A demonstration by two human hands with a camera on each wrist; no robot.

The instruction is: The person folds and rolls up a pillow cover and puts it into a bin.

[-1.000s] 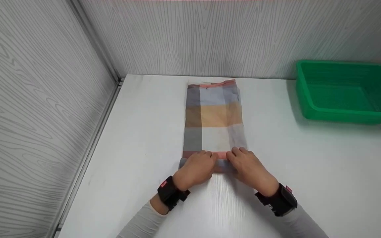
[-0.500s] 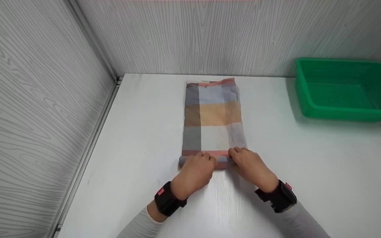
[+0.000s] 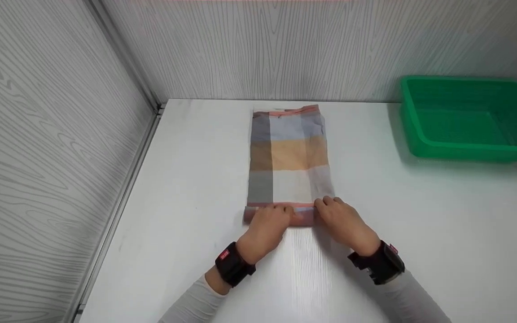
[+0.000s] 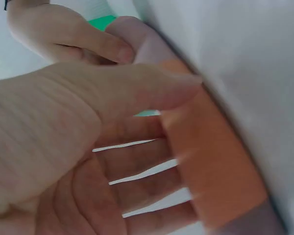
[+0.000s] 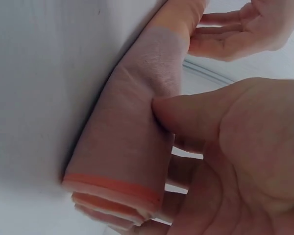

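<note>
gripping the rolled cloth (image 3: 287, 170) end, left hand (image 3: 268, 224) beside right hand (image 3: 340, 220).

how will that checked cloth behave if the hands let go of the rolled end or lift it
The cloth looks thin and floppy: it lies flat with light creases, so lifted it would likely drape. The rolled end is soft and loosely layered under the right hand and left hand, so it may spring open if released. It probably weighs little.

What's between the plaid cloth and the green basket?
Only bare white table between plaid cloth and green basket, per the head view.
</note>
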